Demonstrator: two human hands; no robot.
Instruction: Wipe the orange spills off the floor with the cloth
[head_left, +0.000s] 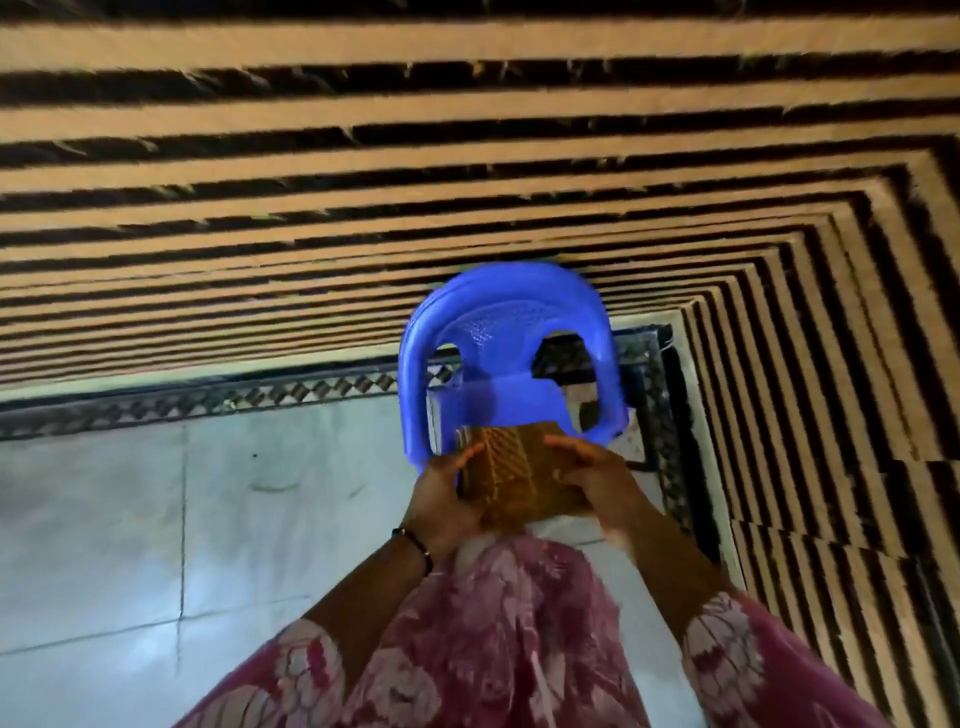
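**A:** where's the cloth at?

**B:** folded brown patterned cloth (511, 480), woven-looking with lighter yellowish lines, held up in front of the body. Left hand (447, 496) grips its left edge, right hand (589, 480) its right edge, fingers curled round it on both sides.

**A:** anything around it?

**B:** a blue plastic chair (511, 353) stands just behind the cloth (part of its seat is hidden by it), on a pale tiled floor (156, 519) with a dark patterned border, against a brown-and-black striped wall (363, 156). Pink floral dress (509, 634) below.
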